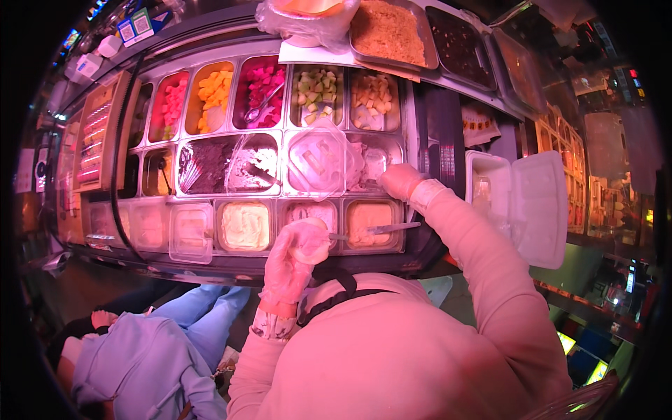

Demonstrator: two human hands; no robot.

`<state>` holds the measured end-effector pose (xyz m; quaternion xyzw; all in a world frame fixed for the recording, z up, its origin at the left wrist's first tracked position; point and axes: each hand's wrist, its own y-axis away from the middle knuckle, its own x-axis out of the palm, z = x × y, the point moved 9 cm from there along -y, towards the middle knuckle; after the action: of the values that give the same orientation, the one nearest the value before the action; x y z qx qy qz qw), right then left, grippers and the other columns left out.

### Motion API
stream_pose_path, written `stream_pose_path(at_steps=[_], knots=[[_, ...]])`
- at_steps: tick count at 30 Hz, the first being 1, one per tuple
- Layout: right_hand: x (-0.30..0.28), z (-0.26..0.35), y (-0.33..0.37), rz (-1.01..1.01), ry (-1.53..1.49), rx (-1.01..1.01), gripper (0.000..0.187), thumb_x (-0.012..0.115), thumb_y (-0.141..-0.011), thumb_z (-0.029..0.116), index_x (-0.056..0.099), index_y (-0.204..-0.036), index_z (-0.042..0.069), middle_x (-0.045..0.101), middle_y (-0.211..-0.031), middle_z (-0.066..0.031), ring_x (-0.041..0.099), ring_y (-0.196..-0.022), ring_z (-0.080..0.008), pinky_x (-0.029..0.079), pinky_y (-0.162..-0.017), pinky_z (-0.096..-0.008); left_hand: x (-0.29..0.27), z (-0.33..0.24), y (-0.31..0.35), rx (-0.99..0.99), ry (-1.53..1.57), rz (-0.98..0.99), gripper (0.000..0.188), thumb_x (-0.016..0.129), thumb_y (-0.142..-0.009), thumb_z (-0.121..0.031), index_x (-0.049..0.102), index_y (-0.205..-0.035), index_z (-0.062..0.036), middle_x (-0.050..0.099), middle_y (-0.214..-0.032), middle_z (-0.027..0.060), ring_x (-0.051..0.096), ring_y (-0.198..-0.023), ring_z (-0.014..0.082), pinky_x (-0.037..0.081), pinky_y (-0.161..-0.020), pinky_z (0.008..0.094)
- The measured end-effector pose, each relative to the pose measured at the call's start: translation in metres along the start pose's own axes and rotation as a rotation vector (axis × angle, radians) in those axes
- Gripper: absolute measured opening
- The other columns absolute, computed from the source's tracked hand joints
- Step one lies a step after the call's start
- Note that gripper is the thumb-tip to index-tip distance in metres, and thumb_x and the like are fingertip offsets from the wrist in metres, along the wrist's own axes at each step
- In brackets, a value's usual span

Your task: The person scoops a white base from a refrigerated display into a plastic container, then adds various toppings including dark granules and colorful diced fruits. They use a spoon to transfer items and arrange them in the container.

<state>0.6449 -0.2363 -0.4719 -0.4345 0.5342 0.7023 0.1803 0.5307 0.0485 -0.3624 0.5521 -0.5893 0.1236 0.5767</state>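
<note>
My left hand (287,259), in a thin clear glove, is raised over the near row of pans. Its fingers curl around a pale, round, dough-like piece (315,240). My right hand (404,183) reaches to the right end of the middle row, its fingers closed at the edge of a metal pan of pale pink filling (356,168). A small clear squarish thing (376,162) lies by those fingertips; what they grip is hidden. A clear plastic lid (316,162) covers the pan's left part. Below sit a pan of cream (245,225) and an orange-tinted pan (371,225) with a spatula (393,228).
Along the back are pans of diced fruit, including yellow cubes (215,94) and magenta cubes (263,87). A crumb tray (389,33) stands behind them. An opened white foam box (539,210) is at right. Another person (147,357) in a light blue hoodie is at lower left.
</note>
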Motion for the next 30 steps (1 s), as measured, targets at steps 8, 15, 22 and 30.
stream_pose_path(at_steps=[8, 15, 22, 30], knots=[[-0.044, 0.056, 0.005, 0.127, 0.281, -0.386, 0.024, 0.061, -0.088, 0.010, 0.081, -0.100, 0.006, 0.079, -0.097, -0.0169, 0.077, -0.092, -0.0358, 0.063, -0.077, -0.0478, 0.019, 0.002, -0.017, -0.043, 0.275, -0.023, 0.062, 0.051, -0.110, -0.049, 0.054, -0.142, 0.0041, 0.062, -0.143, 0.0217, 0.059, -0.136, 0.0358, 0.042, -0.120, 0.0552], [-0.120, -0.009, 0.041, -0.027, 0.173, -0.101, 0.023, 0.068, -0.084, 0.012, 0.082, -0.102, 0.010, 0.077, -0.091, -0.0173, 0.076, -0.089, -0.0368, 0.061, -0.078, -0.0461, 0.029, -0.012, -0.041, 0.074, 0.338, 0.051, 0.076, 0.052, -0.107, -0.057, 0.046, -0.152, 0.0044, 0.055, -0.152, 0.0220, 0.050, -0.143, 0.0373, 0.036, -0.124, 0.0547], [-0.146, 0.050, 0.159, 0.326, -1.746, 0.169, 0.029, 0.065, -0.103, 0.016, 0.075, -0.122, -0.004, 0.047, -0.055, 0.0054, 0.038, -0.041, -0.0016, 0.025, -0.040, -0.0207, 0.066, -0.014, -0.060, 0.339, 0.001, 0.142, 0.064, 0.067, -0.102, -0.029, 0.045, -0.153, 0.0015, 0.056, -0.147, 0.0145, 0.053, -0.139, 0.0281, 0.046, -0.114, 0.0434], [-0.123, 0.103, 0.175, 0.279, -1.836, 0.237, 0.030, 0.063, -0.106, 0.018, 0.074, -0.122, -0.004, 0.054, -0.057, -0.0002, 0.043, -0.038, -0.0056, 0.030, -0.037, -0.0236, 0.090, -0.012, -0.051, 0.521, -0.441, 0.086, 0.068, 0.077, -0.086, 0.008, 0.051, -0.148, -0.0019, 0.061, -0.138, 0.0109, 0.063, -0.121, 0.0203, 0.056, -0.100, 0.0345]])
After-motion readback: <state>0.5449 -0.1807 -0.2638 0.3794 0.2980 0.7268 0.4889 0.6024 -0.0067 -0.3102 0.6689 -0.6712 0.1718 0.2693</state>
